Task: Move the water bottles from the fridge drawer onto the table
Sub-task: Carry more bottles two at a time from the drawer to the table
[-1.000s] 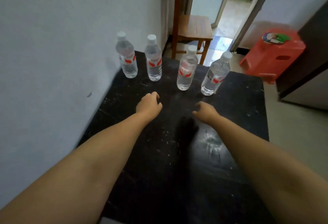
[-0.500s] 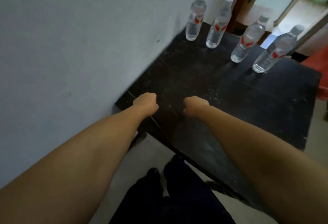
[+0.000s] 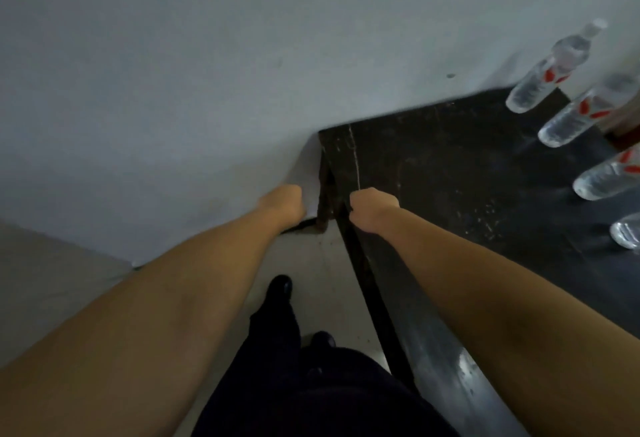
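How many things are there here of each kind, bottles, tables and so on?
Clear plastic water bottles with red labels: 4
Black wooden table: 1
Bare hands: 2, left hand, right hand
Black shoes: 2
Total: 9

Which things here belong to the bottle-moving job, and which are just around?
Part of the job:
- four water bottles, standing along the far side of the table
- black table
- left hand and right hand, both curled, holding nothing

Just around:
- grey wall
- floor
- dark shoes
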A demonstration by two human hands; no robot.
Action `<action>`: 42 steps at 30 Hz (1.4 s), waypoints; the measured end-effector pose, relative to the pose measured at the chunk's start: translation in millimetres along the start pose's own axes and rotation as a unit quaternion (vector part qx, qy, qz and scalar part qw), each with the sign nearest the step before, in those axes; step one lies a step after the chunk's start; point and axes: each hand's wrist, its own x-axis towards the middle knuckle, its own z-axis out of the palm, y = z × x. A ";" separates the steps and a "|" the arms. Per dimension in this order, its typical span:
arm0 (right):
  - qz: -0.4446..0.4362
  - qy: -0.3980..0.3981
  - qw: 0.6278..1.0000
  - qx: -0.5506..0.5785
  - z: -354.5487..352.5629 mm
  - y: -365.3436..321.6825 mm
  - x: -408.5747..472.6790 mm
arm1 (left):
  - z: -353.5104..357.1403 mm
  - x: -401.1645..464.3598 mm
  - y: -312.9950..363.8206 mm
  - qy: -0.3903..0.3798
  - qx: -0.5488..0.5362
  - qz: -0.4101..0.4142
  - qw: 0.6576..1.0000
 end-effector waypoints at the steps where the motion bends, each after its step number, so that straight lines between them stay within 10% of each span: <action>1: -0.014 -0.013 1.000 -0.015 5.5 -5.2 -3.7 | 8.3 -11.5 -2.1 0.001 -0.010 -0.018 1.000; 25: -0.378 0.017 0.877 -0.295 175.7 -252.1 -210.1 | 188.7 -388.9 -180.7 0.136 -0.237 -0.391 0.879; 42: -0.608 -0.029 0.627 -0.487 388.6 -355.7 -464.7 | 386.8 -681.7 -155.7 0.218 -0.432 -0.634 0.603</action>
